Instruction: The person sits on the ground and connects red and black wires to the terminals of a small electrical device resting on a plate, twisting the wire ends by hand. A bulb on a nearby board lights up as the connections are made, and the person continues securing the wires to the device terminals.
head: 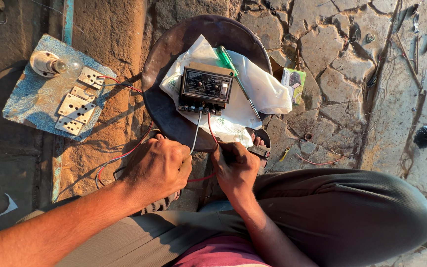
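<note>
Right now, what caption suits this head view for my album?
Both hands work wires leading from a black control box.

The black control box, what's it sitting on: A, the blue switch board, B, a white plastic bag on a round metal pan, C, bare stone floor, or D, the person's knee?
B: the box lies on the bag, spread over the pan.
</note>
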The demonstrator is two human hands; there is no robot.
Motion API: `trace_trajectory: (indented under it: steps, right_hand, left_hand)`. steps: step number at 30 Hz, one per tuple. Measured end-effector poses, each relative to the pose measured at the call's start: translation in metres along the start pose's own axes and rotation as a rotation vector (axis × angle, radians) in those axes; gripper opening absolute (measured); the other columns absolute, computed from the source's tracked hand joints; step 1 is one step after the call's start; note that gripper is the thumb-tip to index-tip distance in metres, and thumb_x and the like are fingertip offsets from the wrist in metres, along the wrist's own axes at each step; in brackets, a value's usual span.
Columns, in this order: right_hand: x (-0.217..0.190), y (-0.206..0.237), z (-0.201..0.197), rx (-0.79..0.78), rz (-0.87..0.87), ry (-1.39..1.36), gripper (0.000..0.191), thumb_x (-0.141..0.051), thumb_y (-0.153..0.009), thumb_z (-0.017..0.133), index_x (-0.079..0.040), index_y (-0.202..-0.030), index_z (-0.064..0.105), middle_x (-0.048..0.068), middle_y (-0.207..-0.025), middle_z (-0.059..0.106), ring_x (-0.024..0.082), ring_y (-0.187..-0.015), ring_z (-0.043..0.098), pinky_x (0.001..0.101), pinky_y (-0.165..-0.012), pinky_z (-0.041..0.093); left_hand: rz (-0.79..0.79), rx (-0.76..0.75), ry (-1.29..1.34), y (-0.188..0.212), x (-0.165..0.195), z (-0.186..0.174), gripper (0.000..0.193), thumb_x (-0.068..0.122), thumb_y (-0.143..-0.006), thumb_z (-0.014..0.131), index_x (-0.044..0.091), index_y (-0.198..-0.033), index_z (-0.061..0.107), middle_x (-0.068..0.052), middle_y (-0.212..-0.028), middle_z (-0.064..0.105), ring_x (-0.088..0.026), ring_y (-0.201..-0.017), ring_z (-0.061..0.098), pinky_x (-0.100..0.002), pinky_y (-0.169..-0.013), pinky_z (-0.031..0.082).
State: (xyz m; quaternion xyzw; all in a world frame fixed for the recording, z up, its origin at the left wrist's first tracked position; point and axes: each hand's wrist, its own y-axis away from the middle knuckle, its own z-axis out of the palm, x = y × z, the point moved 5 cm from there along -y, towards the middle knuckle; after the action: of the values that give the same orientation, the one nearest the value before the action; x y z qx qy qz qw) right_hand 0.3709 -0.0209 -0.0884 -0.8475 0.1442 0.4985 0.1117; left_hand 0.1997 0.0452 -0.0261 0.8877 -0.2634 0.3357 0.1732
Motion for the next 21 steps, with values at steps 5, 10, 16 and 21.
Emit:
trace_trajectory:
  steps: [5,10,16,21]
  right_hand:
    - [0.0022,-0.0006,0.0014,-0.033,0.032,0.016,0.016,-0.011,-0.086,0.078,0.001,-0.084,0.068,0.006,-0.063,0.065,0.009,-0.054,0.056,0.0267,-0.055,0.047]
    - [0.0023,-0.0006,0.0025,-0.011,0.028,0.016,0.016,-0.012,-0.087,0.078,0.001,-0.084,0.068,0.006,-0.063,0.065,0.010,-0.054,0.056,0.0267,-0.055,0.047]
    - [0.0012,0.0018,-0.0001,-0.012,0.040,0.023,0.017,-0.012,-0.085,0.079,0.001,-0.083,0.069,0.006,-0.062,0.065,0.008,-0.053,0.057,0.0259,-0.055,0.048]
    - [-0.0008,0.0022,-0.0046,0.030,0.018,-0.002,0.020,-0.013,-0.088,0.080,0.001,-0.082,0.067,0.005,-0.062,0.066,0.008,-0.054,0.057,0.0253,-0.056,0.048]
  left_hand:
    - [0.017,0.016,0.016,0.0013,-0.0001,0.0024,0.026,0.007,-0.079,0.065,0.003,-0.055,0.054,-0.020,-0.055,0.060,-0.039,-0.052,0.064,-0.050,-0.054,0.051]
    - [0.020,0.010,0.010,0.0013,-0.0003,0.0006,0.026,0.007,-0.078,0.065,0.005,-0.055,0.053,-0.019,-0.054,0.059,-0.039,-0.051,0.063,-0.049,-0.053,0.050]
    - [0.048,0.020,-0.008,0.0008,0.0040,-0.0039,0.026,0.007,-0.078,0.065,0.005,-0.055,0.053,-0.018,-0.053,0.057,-0.039,-0.050,0.062,-0.049,-0.051,0.048]
    - [0.033,0.004,-0.005,0.0004,0.0044,-0.0051,0.026,0.007,-0.079,0.065,0.005,-0.055,0.054,-0.018,-0.054,0.058,-0.039,-0.051,0.062,-0.048,-0.052,0.049]
